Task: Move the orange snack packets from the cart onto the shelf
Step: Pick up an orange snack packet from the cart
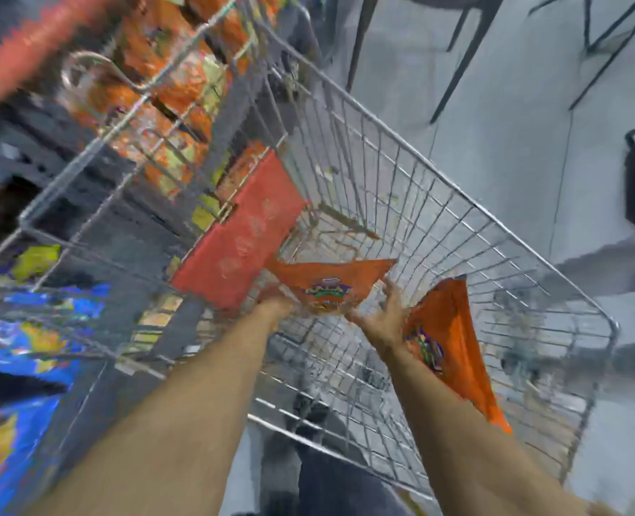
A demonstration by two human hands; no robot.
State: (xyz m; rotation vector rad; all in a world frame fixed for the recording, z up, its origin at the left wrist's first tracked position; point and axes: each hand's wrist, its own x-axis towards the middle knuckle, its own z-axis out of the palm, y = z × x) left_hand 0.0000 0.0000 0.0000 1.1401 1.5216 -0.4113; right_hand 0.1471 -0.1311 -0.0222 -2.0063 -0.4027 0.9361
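cart (439, 202): wire, stood on grey floor (494, 106) | shelf (130, 150): wire baskets held orange snack packets (159, 50) | frame blurred

You get a heavily blurred, blocky picture: motion smear runs through the whole view, worst at the left edge, where the blue packets (22, 351) and the red bar (29, 46) dissolve into streaks. Light is even, cool and fairly bright, with no hard glare. You see soft dark shadows on the pale floor (513, 124) at right. The wide lens bends the cart (457, 232) wires and tilts the scene. Print on the orange packet (327, 288) stays unreadable; your forearms look softest near the bottom.
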